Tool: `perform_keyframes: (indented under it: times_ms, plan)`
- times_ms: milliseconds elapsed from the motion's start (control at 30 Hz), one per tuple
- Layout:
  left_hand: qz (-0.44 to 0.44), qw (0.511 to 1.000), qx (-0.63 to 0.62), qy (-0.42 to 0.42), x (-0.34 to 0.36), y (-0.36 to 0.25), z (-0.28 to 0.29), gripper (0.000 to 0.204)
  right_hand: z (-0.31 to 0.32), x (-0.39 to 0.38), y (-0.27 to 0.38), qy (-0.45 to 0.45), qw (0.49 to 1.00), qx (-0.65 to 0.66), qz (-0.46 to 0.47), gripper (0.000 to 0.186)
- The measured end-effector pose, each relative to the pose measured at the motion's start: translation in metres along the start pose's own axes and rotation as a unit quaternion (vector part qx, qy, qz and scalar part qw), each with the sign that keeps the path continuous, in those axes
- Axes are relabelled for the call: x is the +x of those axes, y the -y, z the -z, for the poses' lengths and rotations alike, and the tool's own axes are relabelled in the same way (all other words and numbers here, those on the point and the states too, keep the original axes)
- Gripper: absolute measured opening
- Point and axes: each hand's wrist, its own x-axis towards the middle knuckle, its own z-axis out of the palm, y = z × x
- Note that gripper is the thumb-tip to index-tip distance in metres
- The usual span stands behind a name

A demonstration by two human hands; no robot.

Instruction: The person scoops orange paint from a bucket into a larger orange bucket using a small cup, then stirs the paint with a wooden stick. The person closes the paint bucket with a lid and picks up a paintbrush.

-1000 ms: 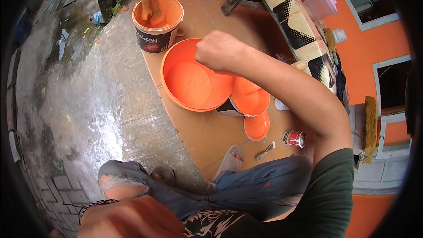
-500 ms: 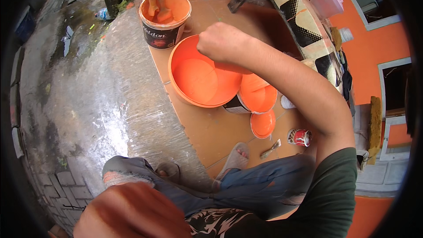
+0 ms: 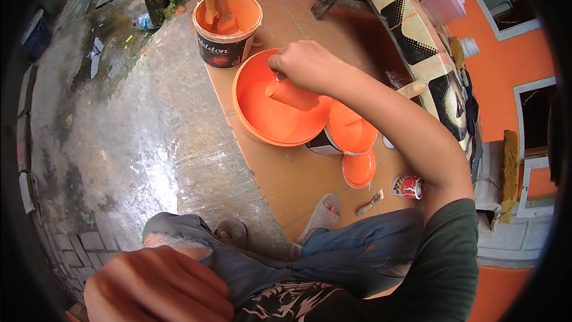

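Observation:
My right hand (image 3: 298, 62) grips an orange paint-covered cup (image 3: 292, 95), tilted over a wide orange basin (image 3: 256, 122) with orange paint in it. Beside the basin, an open paint bucket (image 3: 351, 125) holds orange paint, with a round orange-coated lid (image 3: 358, 170) next to it. Behind, another bucket (image 3: 220, 50) has brush-like tools (image 3: 210, 0) standing in it. My left hand (image 3: 158, 283) is closed, low at the front near my knee; what it holds, if anything, is hidden.
A small red tin (image 3: 409, 186) and a scraper (image 3: 369, 203) lie on the tiled floor (image 3: 268, 179) near my sandaled feet. A patterned bench (image 3: 411, 36) stands at right beside an orange wall (image 3: 494, 107). Wet concrete (image 3: 137, 119) with a plastic bottle (image 3: 143, 21) spreads to the left.
My right hand has shifted slightly and turned, so the cup in it now shows above the basin. My left hand has moved a little leftward.

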Motion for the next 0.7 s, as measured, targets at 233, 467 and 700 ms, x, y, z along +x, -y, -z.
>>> perform_keyframes:
  times_ms: [233, 467, 700]
  plan:
    - [0.023, 0.988, -0.018, -0.155, -0.021, 0.045, 0.030, 0.042, -0.015, -0.061, -0.010, -0.123, 0.947, 0.269, -0.125, 0.008]
    - [0.422, 0.726, 0.176, -0.514, -0.034, 0.134, 0.097, 0.046, -0.028, -0.099, 0.000, -0.243, 0.913, 0.304, -0.121, 0.013]
    - [0.564, 0.591, 0.423, -0.392, -0.050, 0.172, 0.106, 0.051, -0.056, -0.123, -0.004, -0.354, 0.914, 0.200, -0.011, 0.019]
